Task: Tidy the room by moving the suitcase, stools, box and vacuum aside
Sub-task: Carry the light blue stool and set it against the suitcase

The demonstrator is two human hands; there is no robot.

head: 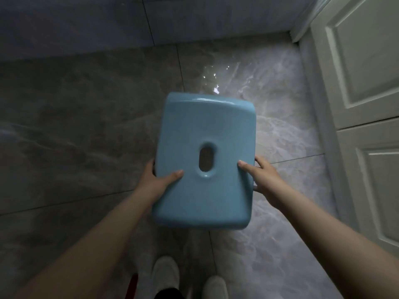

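Two bare forearms reach forward from the bottom corners of the view, and between them, lowest in the picture, stand two pale shoes [187, 277] on the floor, with a dark trouser hem just above the bottom edge and a small strip of something red beside the left shoe. Both hands grip a light blue plastic stool [205, 160] by its long sides, seat facing up toward the camera. The left hand [156, 180] has its thumb lying across the seat surface and its fingers curled down over the left edge, out of sight. The right hand [266, 180] mirrors it: thumb on the seat near the right edge, fingers wrapped around the side and underneath. An oval hole [206, 158] sits near the middle of the glossy seat, between the two thumbs. Whether the stool's legs touch the ground cannot be told, since the seat hides them.

Beneath and beyond the stool spreads a floor [86, 126] of large grey marbled tiles with thin dark joints, and a bright patch of reflected light just past the stool's far edge. Along the right side runs a white panelled door [362, 83]. Farthest away, a grey-blue wall [86, 24] meets the floor.
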